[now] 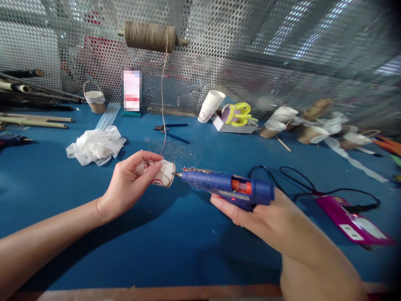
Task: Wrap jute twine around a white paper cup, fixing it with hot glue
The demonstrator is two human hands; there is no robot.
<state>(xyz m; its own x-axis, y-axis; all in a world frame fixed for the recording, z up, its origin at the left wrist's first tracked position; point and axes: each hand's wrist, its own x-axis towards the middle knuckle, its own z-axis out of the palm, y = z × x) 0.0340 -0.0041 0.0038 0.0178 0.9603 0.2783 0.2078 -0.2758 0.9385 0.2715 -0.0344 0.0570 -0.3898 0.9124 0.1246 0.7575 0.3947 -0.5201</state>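
My left hand (130,179) is closed round a white printed paper cup (167,169), tilted on its side with one end facing right. Twine (162,96) runs down from a spool (148,36) on the mesh wall to the cup, under my fingers. In my right hand (247,213) is a blue hot glue gun (216,184), a small red light glowing on its side. The metal nozzle points left and meets, or nearly meets, the cup's edge; whether it touches I cannot tell. My right fingers round the handle are partly hidden.
Blue-handled pliers (175,130) lie behind the cup. A crumpled white plastic bag (96,145) and a small twine-wrapped basket (95,101) are left. Stacked paper cups (211,105) and a white box (234,125) stand behind. A purple power strip (352,219) with black cable lies right.
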